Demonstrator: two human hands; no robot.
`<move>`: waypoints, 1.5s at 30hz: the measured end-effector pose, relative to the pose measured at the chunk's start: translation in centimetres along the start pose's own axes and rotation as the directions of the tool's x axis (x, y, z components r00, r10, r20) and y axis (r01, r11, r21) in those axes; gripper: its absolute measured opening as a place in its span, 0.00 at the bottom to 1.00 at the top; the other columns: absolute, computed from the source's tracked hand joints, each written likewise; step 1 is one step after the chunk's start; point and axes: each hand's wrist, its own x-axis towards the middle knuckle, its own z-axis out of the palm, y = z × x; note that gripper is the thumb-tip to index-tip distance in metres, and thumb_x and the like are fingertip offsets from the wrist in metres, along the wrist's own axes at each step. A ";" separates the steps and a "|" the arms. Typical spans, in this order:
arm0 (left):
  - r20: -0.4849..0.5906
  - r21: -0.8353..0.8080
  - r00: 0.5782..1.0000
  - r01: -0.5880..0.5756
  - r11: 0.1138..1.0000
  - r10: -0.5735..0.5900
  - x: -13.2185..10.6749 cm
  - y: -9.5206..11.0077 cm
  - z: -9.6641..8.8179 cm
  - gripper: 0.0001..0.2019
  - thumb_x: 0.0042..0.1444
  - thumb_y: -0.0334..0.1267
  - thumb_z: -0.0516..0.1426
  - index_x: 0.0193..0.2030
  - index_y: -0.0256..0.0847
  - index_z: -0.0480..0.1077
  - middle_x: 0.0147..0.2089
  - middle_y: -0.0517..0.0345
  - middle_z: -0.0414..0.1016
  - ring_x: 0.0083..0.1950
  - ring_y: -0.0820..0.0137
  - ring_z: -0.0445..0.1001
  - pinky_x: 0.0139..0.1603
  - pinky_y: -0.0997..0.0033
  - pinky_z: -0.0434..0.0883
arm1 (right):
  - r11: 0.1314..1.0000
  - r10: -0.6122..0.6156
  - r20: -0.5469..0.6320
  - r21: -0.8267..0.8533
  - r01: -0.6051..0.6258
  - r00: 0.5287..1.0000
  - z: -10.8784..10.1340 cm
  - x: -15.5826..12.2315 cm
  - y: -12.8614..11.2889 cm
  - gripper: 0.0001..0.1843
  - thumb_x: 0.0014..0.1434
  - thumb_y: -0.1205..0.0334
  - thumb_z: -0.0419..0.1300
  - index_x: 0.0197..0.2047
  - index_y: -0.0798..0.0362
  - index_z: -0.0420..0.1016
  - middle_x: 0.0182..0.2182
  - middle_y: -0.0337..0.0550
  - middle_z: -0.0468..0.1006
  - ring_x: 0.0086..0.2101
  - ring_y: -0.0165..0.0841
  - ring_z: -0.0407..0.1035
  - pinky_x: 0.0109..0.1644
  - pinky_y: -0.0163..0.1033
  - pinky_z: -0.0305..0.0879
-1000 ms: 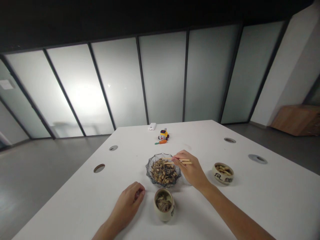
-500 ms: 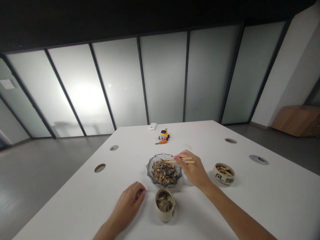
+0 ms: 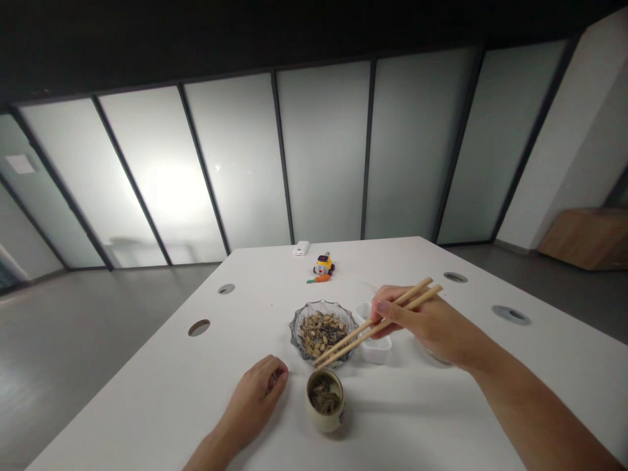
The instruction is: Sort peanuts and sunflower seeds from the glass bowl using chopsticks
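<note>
My right hand point(image 3: 417, 320) is closed around a pair of wooden chopsticks point(image 3: 366, 332). Their tips hang between the near rim of a scalloped glass bowl point(image 3: 296, 340) and the mouth of a small cream ceramic cup point(image 3: 321, 418). Whether the tips hold a seed is too small to tell. Mixed seeds point(image 3: 326, 330) fill the glass bowl. Dark striped sunflower seeds point(image 3: 324, 399) lie in the cup. My left hand point(image 3: 255, 396) rests on the table left of the cup, fingers curled in, with nothing visible in them.
Partly under my right hand is a white divided dish point(image 3: 375, 351). A second ceramic bowl point(image 3: 436, 357) is mostly hidden behind that hand. Farther back lie a toy carrot point(image 3: 321, 279), a yellow toy car point(image 3: 324, 263) and a white device point(image 3: 301, 248). The white table point(image 3: 147, 399) has several cable holes.
My right hand has moved right and towards me, bringing the chopstick tips from the glass bowl's seeds to just above the cup. The white dish is now uncovered. My left hand stays put.
</note>
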 end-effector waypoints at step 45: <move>-0.001 0.003 1.000 0.006 1.000 -0.006 0.0 0.7 -0.2 0.12 0.69 0.42 0.50 0.41 0.44 0.74 0.38 0.53 0.79 0.38 0.61 0.74 0.40 0.67 0.66 | 0.961 0.274 0.283 -0.055 -0.270 0.919 4.9 0.1 1.9 0.21 0.55 0.44 0.75 0.29 0.53 0.77 0.25 0.39 0.81 0.27 0.37 0.81 0.34 0.38 0.78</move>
